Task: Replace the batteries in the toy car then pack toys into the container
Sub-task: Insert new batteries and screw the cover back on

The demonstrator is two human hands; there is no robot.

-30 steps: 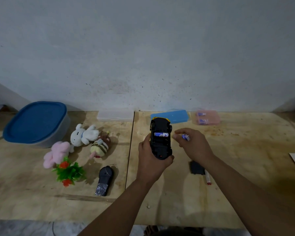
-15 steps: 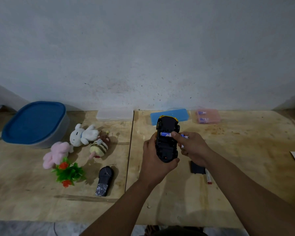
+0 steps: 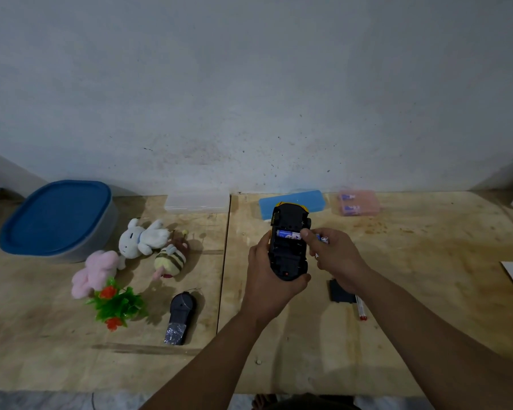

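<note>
My left hand (image 3: 267, 276) holds the yellow toy car (image 3: 289, 250) upside down above the table, black underside facing me. A blue-and-white battery (image 3: 288, 234) lies across its open compartment. My right hand (image 3: 335, 255) touches that battery's right end with a fingertip and grips other batteries (image 3: 322, 238) in its fingers. The black battery cover (image 3: 339, 291) lies on the table under my right wrist. The grey container with a blue lid (image 3: 57, 217) stands closed at the far left.
White bunny (image 3: 142, 236), pink plush (image 3: 97, 269), striped bee plush (image 3: 172, 257), plastic plant (image 3: 116, 303) and a black remote (image 3: 179, 316) lie left of centre. A blue case (image 3: 317, 199), clear case (image 3: 197, 202) and pink box (image 3: 359, 202) line the wall. A pen (image 3: 361, 309) lies beside the cover.
My left hand tilted the car and shifted it slightly right. My right hand moved in from the right until its fingertip reached the battery in the compartment.
</note>
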